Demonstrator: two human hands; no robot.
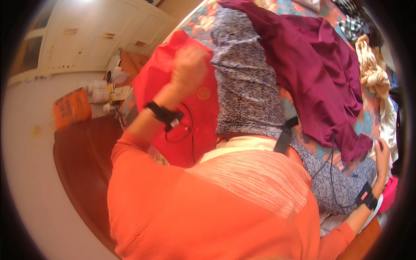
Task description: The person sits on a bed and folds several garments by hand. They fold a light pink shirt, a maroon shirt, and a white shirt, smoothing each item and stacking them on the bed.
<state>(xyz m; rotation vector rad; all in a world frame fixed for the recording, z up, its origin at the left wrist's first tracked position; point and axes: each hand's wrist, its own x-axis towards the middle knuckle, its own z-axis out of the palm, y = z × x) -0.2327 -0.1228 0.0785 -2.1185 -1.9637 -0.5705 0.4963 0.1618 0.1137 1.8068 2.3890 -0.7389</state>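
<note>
A maroon garment (312, 71) is spread in loose folds over a floral bedspread and partly against my leg in grey speckled trousers (248, 78). At the right, my right hand (382, 156) is beside the garment's near corner; whether its fingertips pinch the cloth is unclear. My left hand (191, 66) is raised over a red bag (175, 136) bearing a spiral mark. Motion blurs its curled fingers, so I cannot see whether anything is in them. Black bands with cables are around both wrists.
Left of me are a brown wooden chair (86, 152), an orange box (72, 109) and white bottles (100, 96). White cabinets (107, 35) line the far left. A peach cloth (372, 68) and a checked cloth (353, 29) lie at the right.
</note>
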